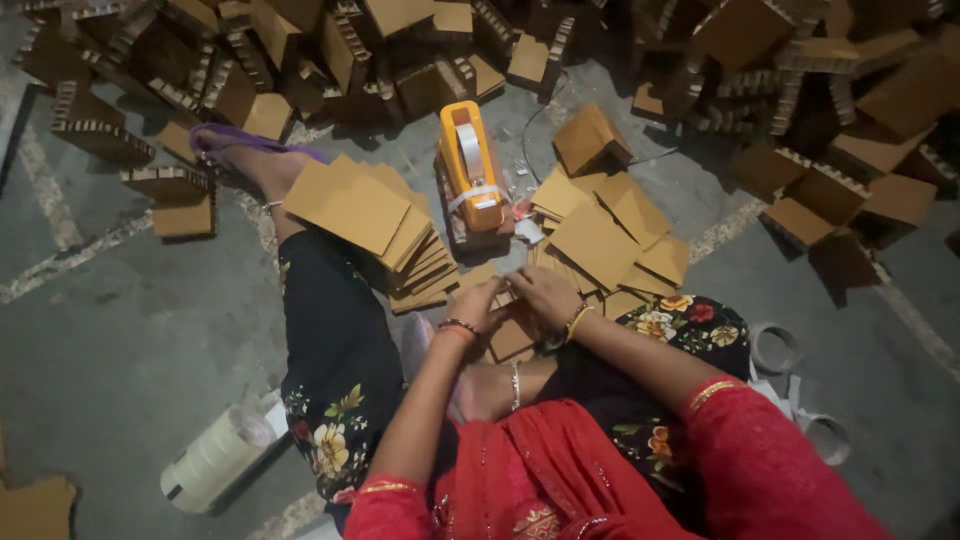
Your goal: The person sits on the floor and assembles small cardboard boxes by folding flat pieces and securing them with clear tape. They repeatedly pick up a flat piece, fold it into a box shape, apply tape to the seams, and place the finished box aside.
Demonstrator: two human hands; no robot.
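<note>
On a grey concrete floor [130,330] strewn with brown cardboard boxes [800,90], left hand [478,303] and right hand [543,293] both grasp a flat cardboard piece [513,335] near a yellow tape dispenser [471,165].

The left hand [478,303] and right hand [545,292] overlap above a small cardboard piece [512,335]; their fingertips blur together, so each grip cannot be judged. The folded cardboard boxes [780,80] piled at the top are cut off by the upper edge and lost in shadow. The cardboard sheet [35,508] at lower left is cropped. The tape rolls [215,458] are soft in focus.
</note>
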